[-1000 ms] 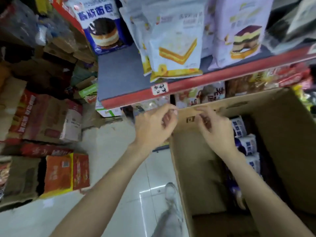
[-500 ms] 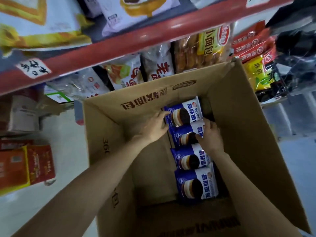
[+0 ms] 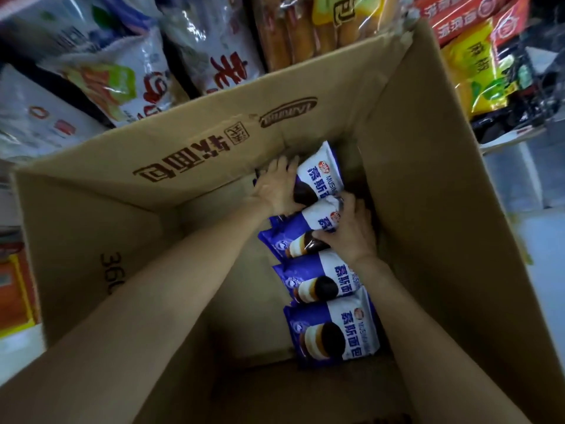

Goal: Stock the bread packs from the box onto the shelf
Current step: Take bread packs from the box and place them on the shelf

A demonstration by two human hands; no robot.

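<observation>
A big open cardboard box (image 3: 189, 166) fills the view. Along its right side lies a row of several blue-and-white bread packs. My left hand (image 3: 276, 191) grips the left edge of the farthest pack (image 3: 321, 175), which tilts up against the far wall. My right hand (image 3: 348, 234) grips the second pack (image 3: 301, 237) from the right, thumb across its front. Two more packs, the third (image 3: 318, 280) and the nearest (image 3: 333, 332), lie closer to me, untouched.
Beyond the box, the lower shelf holds bagged breads: white bags with red print (image 3: 220, 41), clear bags of golden loaves (image 3: 308, 29), red and yellow packs (image 3: 477, 41) at the right. Orange cartons (image 3: 15, 289) stand on the floor at the left.
My view dropped from the shelf edge into the box. Both hands went down from the box's rim and closed on the two farthest packs.
</observation>
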